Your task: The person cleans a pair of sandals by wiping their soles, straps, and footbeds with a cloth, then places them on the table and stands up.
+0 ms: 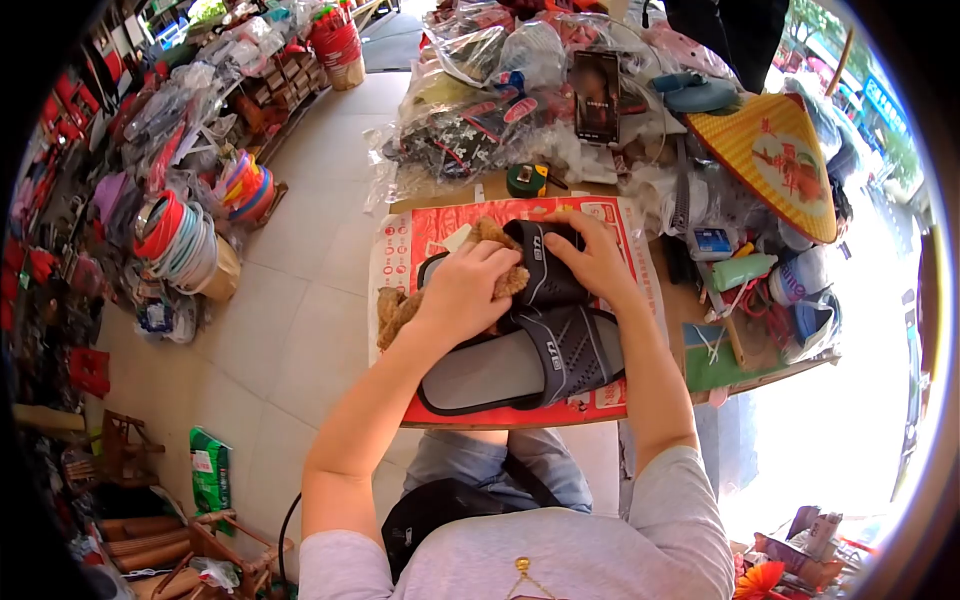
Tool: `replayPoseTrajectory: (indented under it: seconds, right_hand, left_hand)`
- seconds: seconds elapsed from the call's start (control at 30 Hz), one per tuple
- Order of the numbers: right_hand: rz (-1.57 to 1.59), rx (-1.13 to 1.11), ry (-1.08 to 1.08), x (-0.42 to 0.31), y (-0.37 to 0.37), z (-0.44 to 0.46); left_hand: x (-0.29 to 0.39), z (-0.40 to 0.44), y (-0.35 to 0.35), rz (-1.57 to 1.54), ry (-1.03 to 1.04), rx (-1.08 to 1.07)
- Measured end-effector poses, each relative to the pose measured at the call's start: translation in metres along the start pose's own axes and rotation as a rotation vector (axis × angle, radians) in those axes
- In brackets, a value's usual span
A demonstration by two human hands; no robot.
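Two dark grey slide slippers with pale lettering lie side by side on a red printed sheet (382, 262). My left hand (468, 290) is closed on a brown fuzzy cloth (395, 312), pressing it against the far slipper (545, 270) beside its strap. One end of the cloth hangs out toward the left. My right hand (592, 250) grips that same slipper at the right of its strap, thumb on top and fingers over the far side. The near slipper (490, 370) rests untouched below both hands, its grey insole showing.
Behind the sheet sit a tape measure (527, 180), a phone (597, 98) and heaped plastic-wrapped goods (460, 120). To the right are a yellow conical hat (770, 160), a pale green bottle (743, 272) and a wooden-edged board (750, 340). Stacked buckets (185, 245) stand on the tiled floor at left.
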State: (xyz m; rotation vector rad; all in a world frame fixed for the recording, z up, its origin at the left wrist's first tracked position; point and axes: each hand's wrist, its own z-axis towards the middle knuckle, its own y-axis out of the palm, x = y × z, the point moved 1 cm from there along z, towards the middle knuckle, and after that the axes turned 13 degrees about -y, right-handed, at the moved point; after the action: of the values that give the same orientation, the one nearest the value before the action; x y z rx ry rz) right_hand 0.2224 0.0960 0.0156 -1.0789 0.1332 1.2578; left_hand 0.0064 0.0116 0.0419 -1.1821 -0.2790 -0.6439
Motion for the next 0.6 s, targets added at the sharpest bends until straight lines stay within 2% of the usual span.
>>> replayPoseTrajectory:
  seconds: [0.07, 0.13, 0.27, 0.3, 0.33, 0.4, 0.53, 0.6]
  right_hand:
    - [-0.011, 0.005, 0.004, 0.000, 0.000, 0.000]
    - [0.009, 0.014, 0.006, 0.002, 0.000, 0.001]
    - [0.016, 0.042, 0.015, 0.000, 0.001, 0.003]
    - [0.017, 0.045, 0.016, 0.001, 0.001, 0.003]
    - [-0.015, 0.072, 0.015, 0.003, 0.001, 0.003]
    - [-0.051, 0.096, 0.016, 0.007, 0.002, 0.001]
    - [0.037, 0.153, -0.029, 0.007, 0.001, 0.002]
    - [0.076, 0.148, -0.023, 0.005, -0.001, 0.003]
  left_hand:
    - [-0.006, 0.004, 0.006, 0.016, -0.013, -0.043]
    - [-0.021, 0.007, -0.003, 0.147, -0.036, -0.018]
    - [-0.040, 0.012, -0.025, 0.185, -0.193, 0.087]
    - [-0.032, 0.014, -0.028, 0.036, -0.179, 0.071]
    - [-0.024, 0.015, -0.024, 0.036, -0.177, 0.065]
    - [-0.005, 0.018, -0.009, -0.320, -0.064, -0.017]
    - [-0.001, 0.025, 0.013, -0.247, -0.053, -0.049]
    - [-0.005, 0.024, 0.004, -0.262, -0.182, -0.147]
